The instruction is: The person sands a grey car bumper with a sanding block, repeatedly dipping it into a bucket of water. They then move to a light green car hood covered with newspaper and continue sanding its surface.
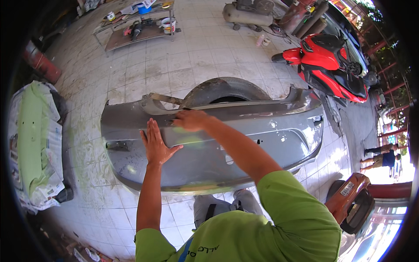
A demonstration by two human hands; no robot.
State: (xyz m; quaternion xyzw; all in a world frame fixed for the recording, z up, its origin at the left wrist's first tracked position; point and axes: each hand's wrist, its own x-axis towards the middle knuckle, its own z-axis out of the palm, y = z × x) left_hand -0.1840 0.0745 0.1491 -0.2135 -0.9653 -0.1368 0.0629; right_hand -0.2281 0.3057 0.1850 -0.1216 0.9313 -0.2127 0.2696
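A grey car bumper (pixel 209 153) lies across in front of me, with pale and greenish patches on its surface. My left hand (pixel 157 146) rests flat on its left part, fingers stretched and thumb apart, holding nothing. Just right of it and farther off, my right hand (pixel 191 120) is closed, palm down, against the bumper's upper ridge. Something dark shows at its fingertips, too small to name. Behind the bumper is a black tire (pixel 229 87), its near side hidden, and a flat wooden strip (pixel 166 99) stands out beside it.
To the left is a pale green panel (pixel 32 131) over newspaper. A low tool table (pixel 131 39) with a white bucket (pixel 167 25) stands far left. An air compressor (pixel 247 16) is at the back, a red motorcycle (pixel 325 56) at the far right, an orange car part (pixel 349 196) near right.
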